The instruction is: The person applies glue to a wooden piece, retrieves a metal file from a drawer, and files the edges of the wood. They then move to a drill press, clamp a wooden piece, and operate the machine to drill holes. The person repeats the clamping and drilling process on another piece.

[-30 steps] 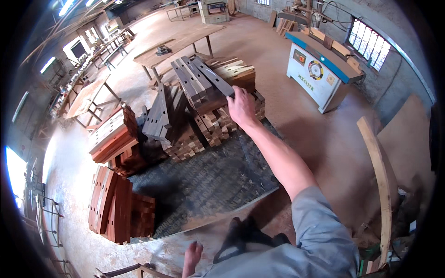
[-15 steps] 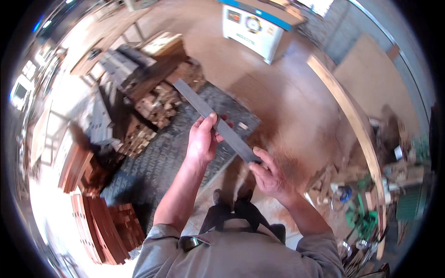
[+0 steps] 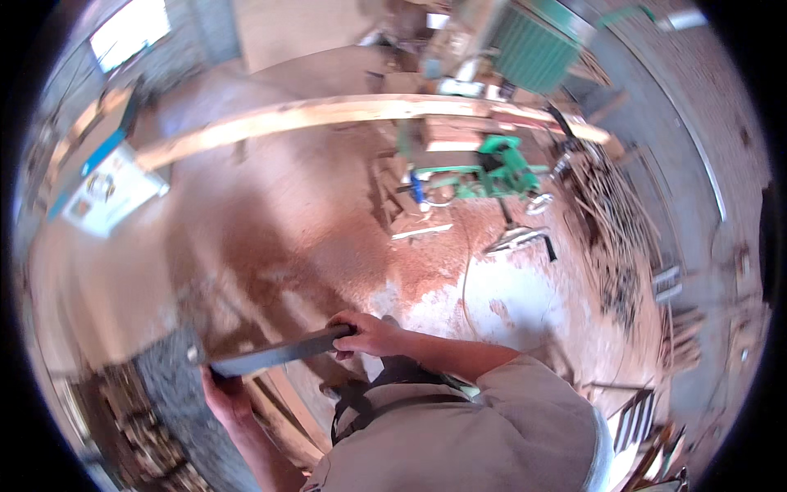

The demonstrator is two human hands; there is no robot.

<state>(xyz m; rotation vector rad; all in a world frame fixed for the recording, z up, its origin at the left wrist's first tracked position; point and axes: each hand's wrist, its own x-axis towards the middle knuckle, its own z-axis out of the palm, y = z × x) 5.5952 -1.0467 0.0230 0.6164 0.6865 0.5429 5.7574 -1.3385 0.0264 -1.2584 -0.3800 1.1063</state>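
Observation:
A flat, straight grey strip (image 3: 279, 354), probably wood, spans between my two hands at waist height. My left hand (image 3: 227, 400) grips its left end from below, fingers partly hidden. At the other end, my right hand (image 3: 367, 334) is closed round the strip, thumb and fingers wrapped over it. The strip slants slightly, its right end farther from me.
Ahead, a long pale timber beam (image 3: 328, 111) spans the view. Beyond the floor stands a green machine (image 3: 508, 168) among wood scraps. A white and blue machine (image 3: 106, 193) is at far left. Stacked wood pieces (image 3: 143, 435) lie lower left; thin sticks (image 3: 611, 221) pile at right.
My view has swung to the right, toward the green machine. The strip has turned from a steep diagonal to nearly level, and my hands have moved apart to its two ends.

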